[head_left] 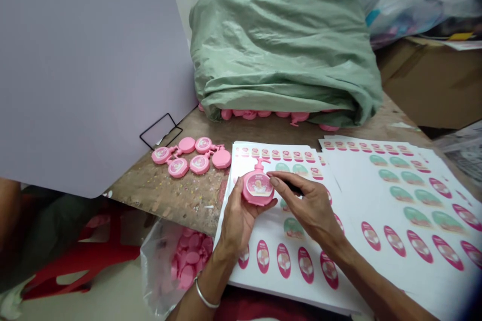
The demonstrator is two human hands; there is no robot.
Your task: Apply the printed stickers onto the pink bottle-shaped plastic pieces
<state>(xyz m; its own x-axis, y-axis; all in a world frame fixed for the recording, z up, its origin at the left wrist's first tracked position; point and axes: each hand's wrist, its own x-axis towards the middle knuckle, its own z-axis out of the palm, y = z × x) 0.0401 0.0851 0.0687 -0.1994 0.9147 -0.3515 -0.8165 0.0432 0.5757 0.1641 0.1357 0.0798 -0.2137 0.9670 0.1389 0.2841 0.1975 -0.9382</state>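
Note:
My left hand (pixel 241 213) is closed around a small pink toy pump bottle (pixel 258 200), its spout at the top and a round pink "BABY" label on the face turned to me. Over the sticker sheet (pixel 274 286), my right hand (pixel 307 203) pinches a slim black tool (pixel 290 184), mostly hidden by the fingers. Its thumb and fingertips are at the right edge of the label; whether they press on it I cannot tell. Oval pink stickers and green ones are printed on the sheet under both hands.
Several pink bottles (pixel 199 163) lie left on the worn table (pixel 165 195). Another sticker sheet stack (pixel 350 200) is at right. Behind, a green sack (pixel 282 50) spills pink pieces. A clear bag (pixel 154 261) of pink bottles hangs below, near a red stool (pixel 83 266). A pale panel (pixel 94 60) blocks the left.

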